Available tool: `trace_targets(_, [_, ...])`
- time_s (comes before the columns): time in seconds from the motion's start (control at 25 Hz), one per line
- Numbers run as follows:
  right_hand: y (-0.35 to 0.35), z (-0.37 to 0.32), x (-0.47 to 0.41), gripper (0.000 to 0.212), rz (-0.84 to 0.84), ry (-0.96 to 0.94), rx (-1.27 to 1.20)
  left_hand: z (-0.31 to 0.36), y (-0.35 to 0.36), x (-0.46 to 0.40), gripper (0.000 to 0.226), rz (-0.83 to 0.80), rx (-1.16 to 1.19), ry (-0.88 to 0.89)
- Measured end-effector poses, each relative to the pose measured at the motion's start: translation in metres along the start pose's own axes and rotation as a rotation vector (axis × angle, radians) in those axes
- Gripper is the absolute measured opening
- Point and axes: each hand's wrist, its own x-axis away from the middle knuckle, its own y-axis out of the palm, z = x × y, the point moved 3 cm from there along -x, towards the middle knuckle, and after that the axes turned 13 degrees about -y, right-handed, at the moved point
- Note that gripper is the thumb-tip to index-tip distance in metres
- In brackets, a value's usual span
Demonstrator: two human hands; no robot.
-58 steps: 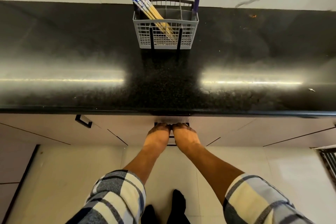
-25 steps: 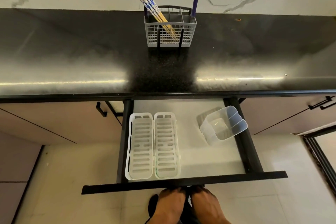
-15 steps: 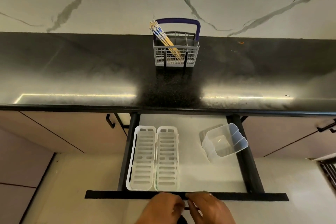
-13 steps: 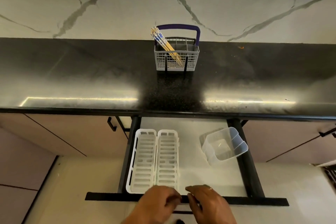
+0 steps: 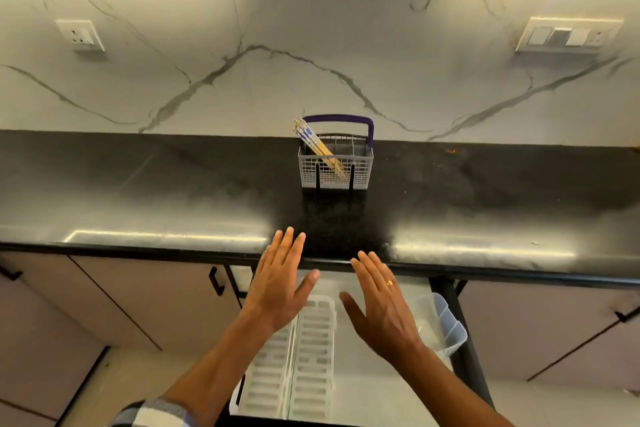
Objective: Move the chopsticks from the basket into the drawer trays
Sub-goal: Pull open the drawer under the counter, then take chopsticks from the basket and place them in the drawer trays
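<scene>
— Item one, the chopsticks?
— One bundle, blue-and-white tops, tan shafts. It stood tilted in the left compartment of the basket, tops leaning toward the basket's left rear corner. Nothing touched it.
— The basket itself?
— Grey mesh, purple handle arched over it. It sat on the black counter toward the rear edge, near the middle of its length.
— Drawer?
— The drawer was pulled out below the counter's front edge. Two white slotted trays lay side by side at its left side, touching each other. A clear divided container rested tilted against the right side.
— Hands?
— Left hand: fingers straight and spread wide, palm down, holding nothing, fingertips over the counter's front edge. Right hand: likewise flat and wide, holding nothing, a ring on one finger, raised above the drawer just short of the counter's front edge.
— Wall fittings?
— A socket at left, a switch plate at right.
</scene>
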Motion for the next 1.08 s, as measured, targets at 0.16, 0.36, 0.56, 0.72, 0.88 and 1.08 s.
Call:
trace_targets(0.16, [-0.023, 0.011, -0.046, 0.063, 0.048, -0.029, 0.004, 0.011, -0.028, -0.032, 0.074, 0.078, -0.017, 0.004])
trace_targets(0.36, [-0.035, 0.017, -0.098, 0.064, 0.067, -0.025, 0.035, 0.008, -0.050, -0.073, 0.073, 0.111, -0.007, -0.012])
trace_targets(0.56, [-0.038, 0.022, -0.170, 0.066, 0.070, 0.004, 0.026, -0.004, -0.067, -0.133, 0.070, 0.082, 0.089, -0.033])
trace_targets(0.72, [-0.024, 0.031, -0.242, 0.063, 0.053, 0.125, -0.029, -0.028, -0.068, -0.201, 0.066, -0.025, 0.324, -0.134])
trace_targets(0.88, [0.003, 0.049, -0.294, 0.053, 0.051, 0.282, -0.215, -0.043, -0.051, -0.261, 0.057, -0.080, 0.587, -0.247])
trace_targets(1.08, [0.026, 0.076, -0.337, 0.036, -0.003, 0.287, -0.208, -0.038, -0.026, -0.306, 0.039, -0.071, 0.821, -0.426])
